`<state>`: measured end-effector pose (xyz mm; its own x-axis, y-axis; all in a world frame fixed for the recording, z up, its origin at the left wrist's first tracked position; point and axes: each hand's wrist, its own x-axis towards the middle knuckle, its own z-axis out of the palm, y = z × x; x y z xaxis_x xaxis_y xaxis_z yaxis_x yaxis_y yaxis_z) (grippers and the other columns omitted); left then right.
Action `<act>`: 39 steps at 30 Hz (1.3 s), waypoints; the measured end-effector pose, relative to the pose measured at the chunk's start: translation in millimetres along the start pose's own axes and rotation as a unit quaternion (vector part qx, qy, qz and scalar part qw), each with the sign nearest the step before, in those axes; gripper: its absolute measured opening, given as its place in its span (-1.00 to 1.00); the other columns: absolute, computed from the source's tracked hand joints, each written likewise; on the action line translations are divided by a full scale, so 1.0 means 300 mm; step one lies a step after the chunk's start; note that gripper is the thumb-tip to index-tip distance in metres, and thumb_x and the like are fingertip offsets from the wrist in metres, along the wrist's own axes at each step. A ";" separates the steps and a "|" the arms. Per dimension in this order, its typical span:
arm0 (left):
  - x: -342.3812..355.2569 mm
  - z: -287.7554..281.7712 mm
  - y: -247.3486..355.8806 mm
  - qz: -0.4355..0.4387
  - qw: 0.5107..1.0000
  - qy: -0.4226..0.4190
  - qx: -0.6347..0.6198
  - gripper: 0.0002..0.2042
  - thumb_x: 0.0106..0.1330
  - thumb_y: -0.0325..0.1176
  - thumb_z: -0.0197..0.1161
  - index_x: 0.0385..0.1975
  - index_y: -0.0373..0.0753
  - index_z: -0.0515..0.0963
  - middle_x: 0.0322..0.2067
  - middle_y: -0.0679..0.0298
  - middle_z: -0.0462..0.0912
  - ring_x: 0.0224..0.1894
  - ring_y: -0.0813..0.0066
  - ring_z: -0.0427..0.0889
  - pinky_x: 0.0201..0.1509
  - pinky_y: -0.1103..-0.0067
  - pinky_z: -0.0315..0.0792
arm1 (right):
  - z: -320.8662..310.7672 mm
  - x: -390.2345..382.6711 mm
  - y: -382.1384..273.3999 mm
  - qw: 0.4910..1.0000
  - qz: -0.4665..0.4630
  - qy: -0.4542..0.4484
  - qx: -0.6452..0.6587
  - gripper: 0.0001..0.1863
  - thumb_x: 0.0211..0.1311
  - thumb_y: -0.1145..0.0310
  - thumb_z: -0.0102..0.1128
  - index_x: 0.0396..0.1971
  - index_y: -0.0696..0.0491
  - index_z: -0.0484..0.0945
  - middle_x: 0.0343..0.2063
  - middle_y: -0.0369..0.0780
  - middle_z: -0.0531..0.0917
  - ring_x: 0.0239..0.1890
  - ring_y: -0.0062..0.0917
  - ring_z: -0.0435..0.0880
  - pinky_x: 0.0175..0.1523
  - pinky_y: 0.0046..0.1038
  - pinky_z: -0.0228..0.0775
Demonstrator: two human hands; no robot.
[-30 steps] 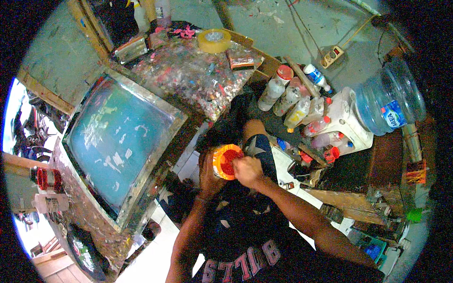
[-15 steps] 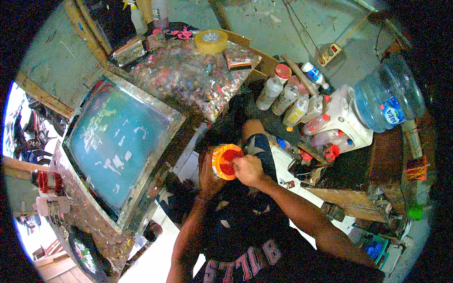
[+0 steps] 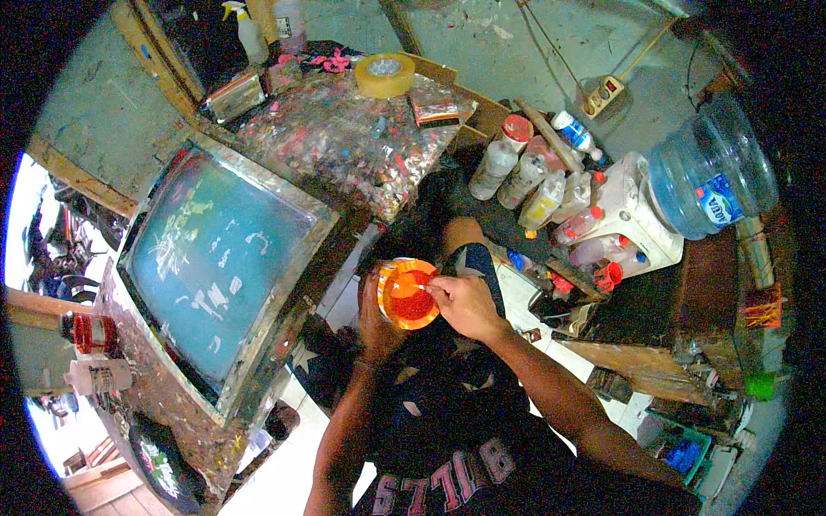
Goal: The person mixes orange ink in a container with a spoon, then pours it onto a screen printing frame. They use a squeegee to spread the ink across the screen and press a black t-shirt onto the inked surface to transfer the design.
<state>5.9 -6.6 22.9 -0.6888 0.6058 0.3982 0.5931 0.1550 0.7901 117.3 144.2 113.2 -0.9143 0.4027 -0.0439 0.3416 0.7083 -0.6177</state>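
Note:
My left hand (image 3: 376, 314) wraps round the left side of a small round tub (image 3: 385, 297), held above my lap. Bright orange and red paint-like stuff (image 3: 411, 303) shows inside it, darker red toward the lower middle. At the tub's right rim my right hand (image 3: 465, 305) is closed in a pinch. A thin pale stick (image 3: 426, 288) sticks out from those fingertips over the tub; its far end is hard to make out.
To the left lies a framed screen (image 3: 224, 267) with a blue-green mesh. A paint-stained table (image 3: 335, 146) behind it carries a roll of tape (image 3: 385, 76) and a squeegee-like block (image 3: 434, 110). Bottles (image 3: 495, 169), a white jerrycan (image 3: 650, 232) and a large water jug (image 3: 710, 176) stand right.
The tub now tips more toward me, showing more of the orange inside. My right hand has shifted slightly right toward the rim, and the pale stick has come into view.

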 end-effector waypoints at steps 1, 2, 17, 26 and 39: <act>0.005 -0.005 0.000 0.007 1.000 0.004 0.004 -0.12 -0.16 -0.27 0.62 0.25 -0.26 0.31 0.17 0.03 0.44 0.24 0.05 0.44 0.36 0.30 0.31 | -0.022 -0.004 -0.015 0.999 -0.032 0.016 -0.018 -0.82 0.31 0.31 0.08 -0.30 0.06 0.63 -0.50 0.01 0.67 -0.42 -0.04 0.68 -0.25 -0.02 0.54; 0.009 -0.009 0.001 0.025 0.997 -0.012 0.075 -0.07 -0.20 -0.29 0.64 0.27 -0.27 0.27 0.19 0.04 0.43 0.25 0.08 0.44 0.37 0.32 0.31 | -0.038 -0.012 -0.033 0.998 -0.030 -0.009 -0.051 -0.81 0.31 0.32 0.08 -0.25 0.09 0.61 -0.49 0.02 0.67 -0.41 -0.03 0.68 -0.26 -0.02 0.54; 0.029 -0.003 0.030 0.153 0.985 0.027 0.081 -0.05 -0.04 -0.18 0.57 0.35 -0.34 0.15 0.32 -0.09 0.30 0.34 -0.28 0.28 0.42 0.02 0.20 | -0.102 -0.041 -0.027 0.990 -0.114 0.084 -0.013 -0.75 0.30 0.38 0.12 -0.09 0.12 0.64 -0.27 0.01 0.70 -0.32 -0.08 0.71 -0.19 -0.16 0.60; 0.053 -0.006 0.106 0.123 0.983 0.021 0.134 -0.08 -0.11 -0.21 0.60 0.28 -0.33 0.22 0.24 -0.05 0.38 0.29 -0.18 0.34 0.38 0.06 0.25 | -0.009 -0.063 0.043 0.848 0.204 0.054 0.487 -0.76 0.44 0.45 0.01 -0.24 0.24 0.66 -0.61 -0.22 0.64 -0.75 -0.65 0.48 -0.66 -0.57 0.33; 0.116 -0.009 0.216 -0.108 0.990 0.056 -0.075 -0.16 -0.21 -0.17 0.69 0.13 -0.23 0.38 0.05 0.16 0.56 0.10 0.24 0.58 0.19 0.42 0.47 | -0.305 -0.040 -0.045 0.860 0.113 0.154 0.473 -0.78 0.38 0.40 0.14 -0.19 0.23 0.67 -0.59 -0.22 0.60 -0.71 -0.66 0.44 -0.69 -0.57 0.29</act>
<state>19.3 22.5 89.0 -0.8394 0.4799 0.2551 0.3644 0.1486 0.9193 143.6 182.9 194.1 -0.6976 0.7052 -0.1263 0.0391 -0.1386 -0.9896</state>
